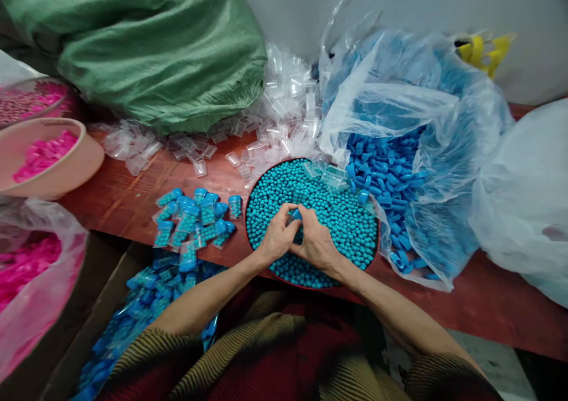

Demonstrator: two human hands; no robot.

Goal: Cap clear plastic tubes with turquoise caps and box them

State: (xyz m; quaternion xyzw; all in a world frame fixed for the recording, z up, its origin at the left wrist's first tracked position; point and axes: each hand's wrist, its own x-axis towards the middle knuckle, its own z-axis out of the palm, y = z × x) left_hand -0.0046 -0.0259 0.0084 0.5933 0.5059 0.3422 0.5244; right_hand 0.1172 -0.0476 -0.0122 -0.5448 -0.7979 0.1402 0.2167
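Note:
Both hands meet over a round red-rimmed tray of small teal balls [350, 229]. My left hand [278, 235] and my right hand [314, 238] pinch a small blue-capped container [294, 214] between their fingertips; fingers hide most of it. Some clear empty containers [333, 177] lie on the balls at the tray's back edge. Left of the tray, filled containers with blue caps [189, 209] lie in a loose pile on the red table [119, 197]. At the right, an open plastic bag [448, 212] holds loose blue caps [386, 164].
Clear containers [284, 93] are heaped behind the tray beside a green sack [168, 52]. Pink pieces fill a bowl [84, 152] and a bag [73, 235] at the left. More filled blue containers [133, 312] lie below the table edge. A white bag [528, 206] stands far right.

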